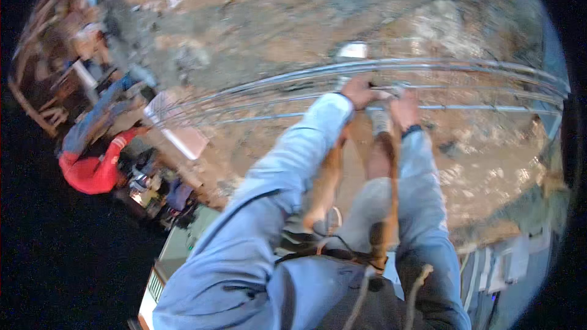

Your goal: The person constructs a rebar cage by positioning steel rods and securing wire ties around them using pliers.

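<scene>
Long thin metal bars (477, 108) run side by side across the view in front of me, curved by the lens. My left hand (360, 93) is at the bars, its fingers turned towards my other hand. Just to its right, my right hand (404, 109) is also at the bars, with a dark band at the wrist. Between the fingers of both hands lies a small pale piece (385, 93), too blurred to name. Whether either hand grips it or a bar is unclear. My foot and lower leg (380, 146) show below the hands.
A person in a red top (94, 172) bends over at the left, near the bars' far end. A pale block (185, 140) lies beside them. Beyond the bars, a small white object (353, 50) rests on rough, earthy ground. Sheets or panels (504, 263) stand at the lower right.
</scene>
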`<state>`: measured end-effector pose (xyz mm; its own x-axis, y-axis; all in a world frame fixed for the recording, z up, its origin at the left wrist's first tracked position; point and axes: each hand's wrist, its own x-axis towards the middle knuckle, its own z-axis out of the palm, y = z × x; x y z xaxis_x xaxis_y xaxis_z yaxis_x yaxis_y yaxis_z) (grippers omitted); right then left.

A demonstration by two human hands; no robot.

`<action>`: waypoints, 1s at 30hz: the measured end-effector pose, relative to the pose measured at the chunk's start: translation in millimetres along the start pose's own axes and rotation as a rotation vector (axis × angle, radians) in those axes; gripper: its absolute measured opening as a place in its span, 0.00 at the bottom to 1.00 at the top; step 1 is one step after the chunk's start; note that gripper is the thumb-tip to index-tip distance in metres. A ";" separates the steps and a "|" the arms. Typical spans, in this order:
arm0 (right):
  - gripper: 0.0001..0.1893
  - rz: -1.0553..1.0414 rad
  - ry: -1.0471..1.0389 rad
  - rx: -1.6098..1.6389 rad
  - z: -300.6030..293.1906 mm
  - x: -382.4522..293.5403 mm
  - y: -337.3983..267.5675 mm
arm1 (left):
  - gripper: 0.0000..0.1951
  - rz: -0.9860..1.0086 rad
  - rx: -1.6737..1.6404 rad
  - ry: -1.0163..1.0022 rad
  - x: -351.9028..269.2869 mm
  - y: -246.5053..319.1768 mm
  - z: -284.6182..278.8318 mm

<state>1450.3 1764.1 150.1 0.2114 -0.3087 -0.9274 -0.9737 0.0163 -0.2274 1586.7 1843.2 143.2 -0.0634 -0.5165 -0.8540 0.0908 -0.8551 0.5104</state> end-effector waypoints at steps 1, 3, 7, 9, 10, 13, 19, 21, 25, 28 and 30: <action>0.23 -0.005 -0.029 0.052 3.8 4.2 -6.3 | 0.15 -0.055 0.028 -0.032 5.0 -20.0 -8.2; 0.22 0.018 0.011 0.000 -10.4 -4.1 -17.9 | 0.17 0.137 0.096 -0.006 8.0 -27.8 -4.0; 0.20 0.039 0.023 -0.010 -17.6 -4.0 -14.4 | 0.18 0.064 0.490 -0.047 11.0 -5.3 6.7; 0.19 0.048 0.072 0.006 -11.7 -0.7 -10.1 | 0.15 0.129 0.576 0.159 6.7 -4.3 14.2; 0.18 -0.004 0.073 0.045 -8.7 1.1 -7.5 | 0.13 0.159 0.554 0.202 7.2 -4.8 13.7; 0.15 -0.040 0.086 0.051 -5.9 -1.2 -4.2 | 0.14 0.071 0.717 0.236 4.3 5.1 17.5; 0.17 -0.099 0.018 0.180 -4.0 -3.9 -2.2 | 0.14 -0.084 0.694 0.109 4.4 11.5 13.5; 0.16 -0.101 0.004 0.231 -8.1 -9.4 -2.8 | 0.12 -0.180 0.486 0.056 6.8 9.4 13.0; 0.17 -0.099 0.016 0.134 -5.3 -4.2 4.7 | 0.14 -0.330 0.199 -0.008 23.2 12.1 14.7; 0.16 -0.109 0.037 0.166 -5.2 -6.7 0.9 | 0.12 -0.256 0.321 0.003 30.0 -7.6 10.9; 0.16 -0.137 0.048 0.212 2.9 -3.0 3.7 | 0.10 -0.194 0.453 -0.006 27.2 -3.2 7.9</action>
<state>1446.2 1767.8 151.2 0.3311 -0.3663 -0.8696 -0.8955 0.1686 -0.4120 1576.8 1831.5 119.1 -0.0426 -0.3444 -0.9379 -0.3643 -0.8687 0.3355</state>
